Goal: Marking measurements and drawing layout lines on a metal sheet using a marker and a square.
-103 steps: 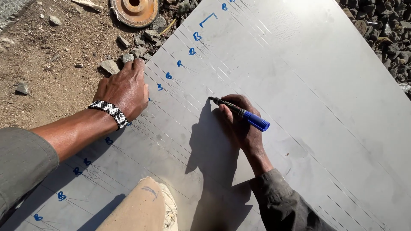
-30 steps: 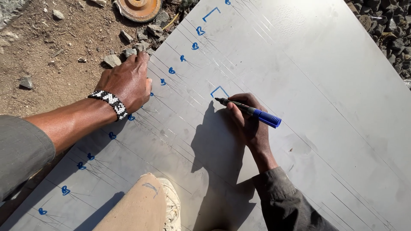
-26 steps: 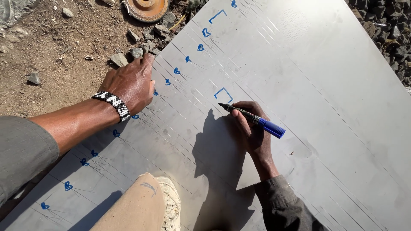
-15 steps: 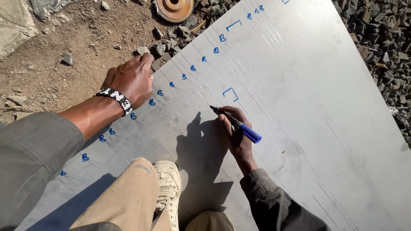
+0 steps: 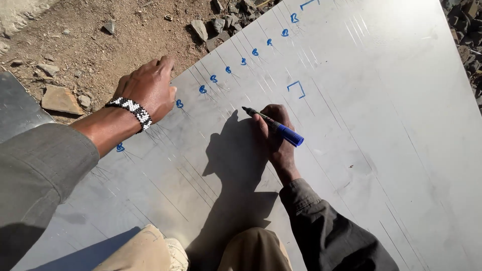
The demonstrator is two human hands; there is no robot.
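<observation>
A large grey metal sheet [image 5: 381,125] lies on the ground, scored with thin lines. My right hand [image 5: 273,135] grips a blue marker [image 5: 273,126], its black tip just above the sheet, below and left of a blue corner mark [image 5: 297,88]. My left hand [image 5: 148,90], with a black-and-white beaded bracelet at the wrist, presses flat on the sheet's left edge. A row of small blue marks [image 5: 228,70] runs along that edge.
Bare dirt with loose stones [image 5: 60,98] lies left of the sheet, and rubble [image 5: 464,30] at the far right. My knee [image 5: 253,251] and shoe [image 5: 168,251] rest on the sheet at the bottom. Another grey sheet corner [image 5: 17,108] shows at the left.
A blue corner mark has been drawn on the sheet. My right hand has since moved the marker away from it, down and to the left. The view has shifted; the left hand stays on the edge.
</observation>
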